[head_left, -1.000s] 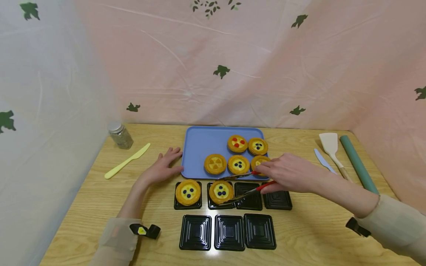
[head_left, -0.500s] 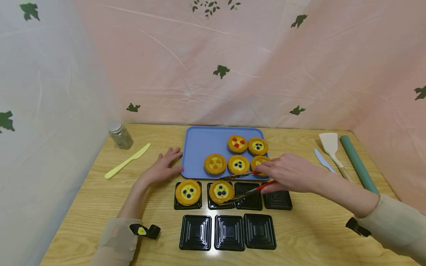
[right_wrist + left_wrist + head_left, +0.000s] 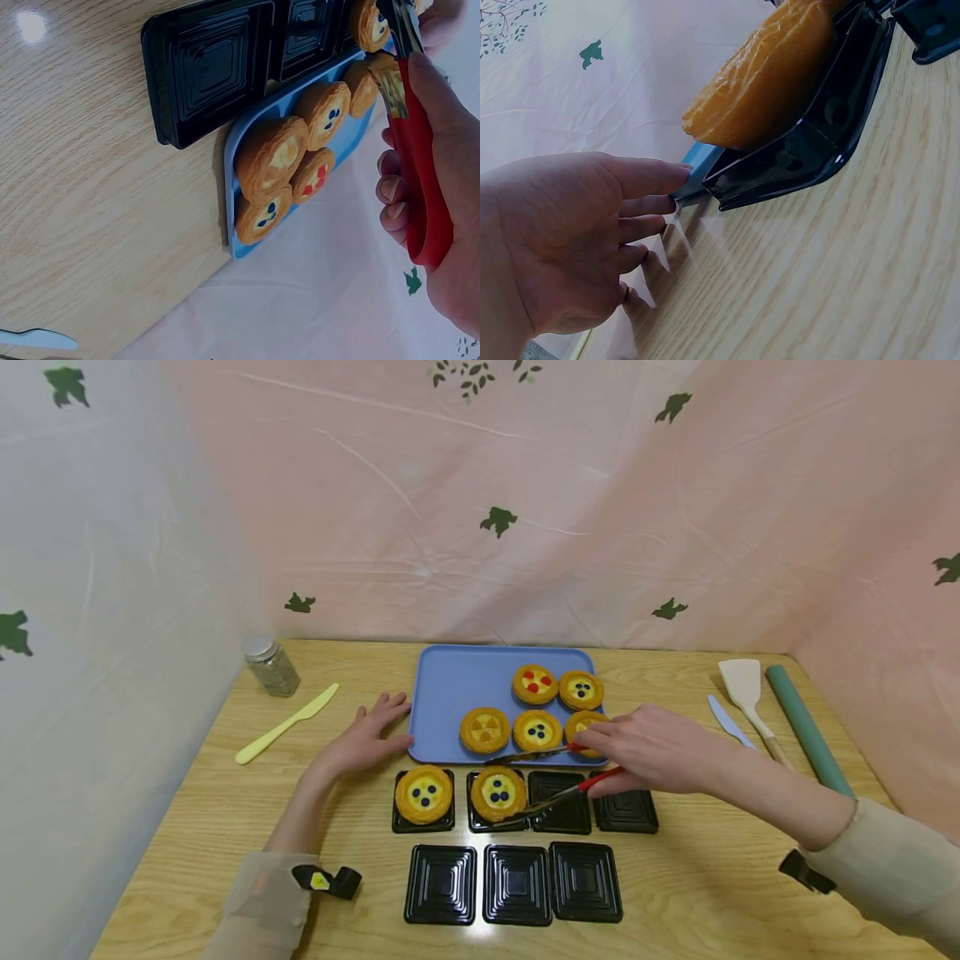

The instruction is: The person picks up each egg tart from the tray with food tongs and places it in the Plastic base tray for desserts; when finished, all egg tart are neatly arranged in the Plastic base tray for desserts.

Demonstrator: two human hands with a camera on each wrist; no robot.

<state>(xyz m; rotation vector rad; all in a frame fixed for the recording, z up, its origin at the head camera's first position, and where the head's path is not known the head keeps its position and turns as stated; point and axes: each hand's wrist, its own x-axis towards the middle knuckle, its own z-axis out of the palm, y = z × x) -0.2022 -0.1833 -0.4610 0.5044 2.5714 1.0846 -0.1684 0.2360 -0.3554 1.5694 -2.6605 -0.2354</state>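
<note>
My right hand (image 3: 652, 750) grips a pair of tongs with red handles (image 3: 424, 172). The tongs' two metal arms lie on either side of an egg tart (image 3: 498, 783) with blueberry-like dots, which sits in a square black tray. To its left, another dotted tart (image 3: 424, 795) rests in its own black tray. My left hand (image 3: 365, 739) lies with fingers spread, fingertips at the left edge of the blue tray (image 3: 446, 685). In the left wrist view the left hand's palm (image 3: 562, 240) shows, holding nothing. Several tarts, one with red dots (image 3: 536, 684), stand on the blue tray.
Bare black trays (image 3: 516, 885) fill the front row, with two more (image 3: 626, 802) right of the tongs. A yellow knife (image 3: 288, 722) and a lidded jar (image 3: 272, 667) are at left. At right lie a blue knife (image 3: 729, 721), a spatula (image 3: 744, 685) and a green rolling pin (image 3: 808, 731).
</note>
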